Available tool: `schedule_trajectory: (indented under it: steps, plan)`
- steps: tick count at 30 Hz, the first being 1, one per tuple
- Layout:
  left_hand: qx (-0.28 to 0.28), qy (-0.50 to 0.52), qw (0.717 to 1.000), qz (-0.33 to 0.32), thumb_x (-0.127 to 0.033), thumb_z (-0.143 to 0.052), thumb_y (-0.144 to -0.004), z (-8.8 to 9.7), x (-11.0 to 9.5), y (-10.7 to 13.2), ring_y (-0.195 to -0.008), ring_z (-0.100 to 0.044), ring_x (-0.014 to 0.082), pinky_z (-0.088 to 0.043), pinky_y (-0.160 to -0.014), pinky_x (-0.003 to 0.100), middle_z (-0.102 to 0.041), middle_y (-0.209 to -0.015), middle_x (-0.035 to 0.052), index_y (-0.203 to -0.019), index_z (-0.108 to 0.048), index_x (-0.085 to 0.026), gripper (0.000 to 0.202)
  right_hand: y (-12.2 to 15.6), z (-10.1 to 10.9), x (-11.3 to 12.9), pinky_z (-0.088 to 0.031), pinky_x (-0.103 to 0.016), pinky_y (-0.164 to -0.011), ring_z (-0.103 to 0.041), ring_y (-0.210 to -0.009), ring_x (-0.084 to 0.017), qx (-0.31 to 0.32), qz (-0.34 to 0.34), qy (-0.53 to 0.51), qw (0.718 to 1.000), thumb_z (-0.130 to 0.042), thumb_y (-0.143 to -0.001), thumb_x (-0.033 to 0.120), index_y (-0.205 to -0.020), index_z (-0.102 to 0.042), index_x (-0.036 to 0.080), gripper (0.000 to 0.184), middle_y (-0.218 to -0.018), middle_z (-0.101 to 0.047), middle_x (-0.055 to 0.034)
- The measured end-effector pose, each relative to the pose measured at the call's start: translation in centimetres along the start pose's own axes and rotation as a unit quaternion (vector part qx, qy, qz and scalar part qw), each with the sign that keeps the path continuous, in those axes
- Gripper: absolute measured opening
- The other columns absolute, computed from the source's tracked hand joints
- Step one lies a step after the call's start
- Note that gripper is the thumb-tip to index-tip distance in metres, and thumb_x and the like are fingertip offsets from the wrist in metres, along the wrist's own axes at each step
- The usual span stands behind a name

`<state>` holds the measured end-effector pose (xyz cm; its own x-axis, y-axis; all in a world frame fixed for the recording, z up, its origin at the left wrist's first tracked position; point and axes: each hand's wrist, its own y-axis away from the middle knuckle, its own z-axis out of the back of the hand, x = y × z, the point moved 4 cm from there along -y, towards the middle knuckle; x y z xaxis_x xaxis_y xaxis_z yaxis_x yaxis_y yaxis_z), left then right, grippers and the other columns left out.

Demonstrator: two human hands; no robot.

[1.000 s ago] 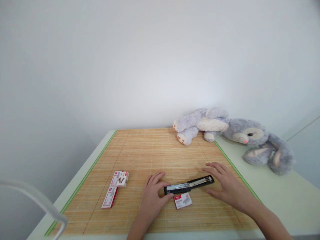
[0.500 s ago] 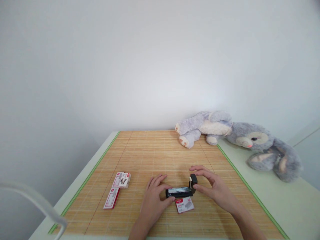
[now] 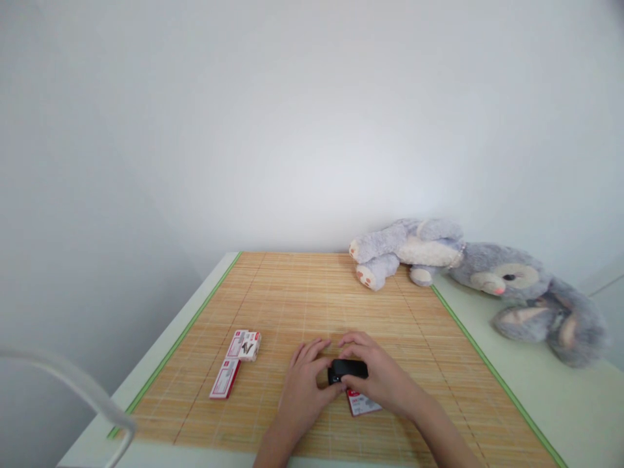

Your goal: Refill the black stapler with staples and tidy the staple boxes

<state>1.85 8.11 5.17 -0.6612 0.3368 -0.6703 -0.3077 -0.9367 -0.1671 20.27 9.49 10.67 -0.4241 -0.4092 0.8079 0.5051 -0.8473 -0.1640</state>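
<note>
A black stapler (image 3: 347, 369) lies on the bamboo mat (image 3: 312, 305), folded closed. My right hand (image 3: 377, 378) lies over its top, fingers curled round it. My left hand (image 3: 305, 383) holds its left end, thumb against the side. A small red and white staple box (image 3: 364, 404) peeks out from under my right hand, just in front of the stapler.
Two more red and white staple boxes (image 3: 238, 361) lie on the mat to the left. A grey plush rabbit (image 3: 478, 276) sprawls at the back right, partly on the pale green table (image 3: 550, 403). A white curved bar (image 3: 73, 390) crosses the lower left corner.
The stapler lay swung open flat, my right hand folded its top arm up and over, and it is now closed under that hand. The view has shifted slightly right.
</note>
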Motion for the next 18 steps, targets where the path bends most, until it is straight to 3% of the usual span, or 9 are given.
schedule_trajectory:
  steps: [4,8,11,14,16,18]
  plan:
    - [-0.021,0.008,1.000,-0.009,-0.041,-0.083,-0.082,0.0,0.1,0.1,-0.142,-0.050,0.0314,-0.031,-0.124,0.059,-0.060,-0.149,0.0046,-0.117,-0.075,-0.034,0.036,0.3,-0.1,-0.8,-0.044,-0.039,-0.110,-0.057,-0.126,-0.025,-0.020,-0.012,0.029,0.999,-0.077,-0.077,0.014,-0.105,-0.075,0.028,0.031,-0.129,-0.064,-0.0045]
    - [-0.075,0.049,0.996,0.005,-0.038,-0.059,-0.100,0.9,-0.9,1.2,-0.124,-0.059,0.0261,-0.048,-0.109,0.048,-0.066,-0.128,0.0080,-0.122,-0.069,-0.029,0.026,0.8,1.2,-2.3,-0.048,-0.033,-0.092,-0.063,-0.105,-0.023,-0.083,-0.069,0.085,0.991,-0.077,-0.082,0.027,-0.098,-0.074,0.026,0.017,-0.108,-0.069,-0.0036]
    - [-0.017,0.049,0.998,-0.033,-0.034,-0.059,-0.099,0.6,-3.3,2.2,-0.117,-0.061,0.0242,-0.049,-0.103,0.042,-0.066,-0.122,0.0063,-0.123,-0.068,-0.030,0.027,1.2,1.9,-3.7,-0.046,-0.031,-0.078,-0.063,-0.088,-0.021,-0.116,-0.110,0.095,0.983,-0.072,-0.087,0.036,-0.103,-0.074,0.025,0.020,-0.097,-0.070,-0.0028]
    - [0.076,0.017,0.993,-0.083,-0.040,-0.076,-0.084,-0.9,-5.8,2.5,-0.117,-0.059,0.0268,-0.046,-0.105,0.043,-0.066,-0.125,0.0035,-0.137,-0.061,-0.036,0.055,1.5,2.3,-5.1,-0.039,-0.030,-0.065,-0.059,-0.070,-0.019,-0.136,-0.145,0.096,0.975,-0.068,-0.090,0.046,-0.117,-0.073,0.024,0.035,-0.077,-0.066,0.0008]
    - [0.112,-0.010,0.989,-0.097,-0.047,-0.080,-0.079,-1.9,-6.7,2.3,-0.117,-0.059,0.0286,-0.044,-0.106,0.046,-0.067,-0.125,0.0029,-0.146,-0.054,-0.039,0.072,1.7,2.4,-5.9,-0.033,-0.030,-0.059,-0.054,-0.061,-0.018,-0.145,-0.165,0.095,0.971,-0.066,-0.091,0.052,-0.122,-0.072,0.024,0.042,-0.065,-0.058,0.0040]
    - [0.130,-0.030,0.986,-0.103,-0.048,-0.080,-0.078,-2.6,-7.1,2.0,-0.114,-0.060,0.0286,-0.043,-0.105,0.046,-0.069,-0.121,0.0023,-0.148,-0.052,-0.040,0.075,1.8,2.5,-6.4,-0.030,-0.030,-0.057,-0.052,-0.059,-0.018,-0.152,-0.178,0.089,0.968,-0.065,-0.092,0.057,-0.122,-0.072,0.024,0.045,-0.061,-0.054,0.0049]
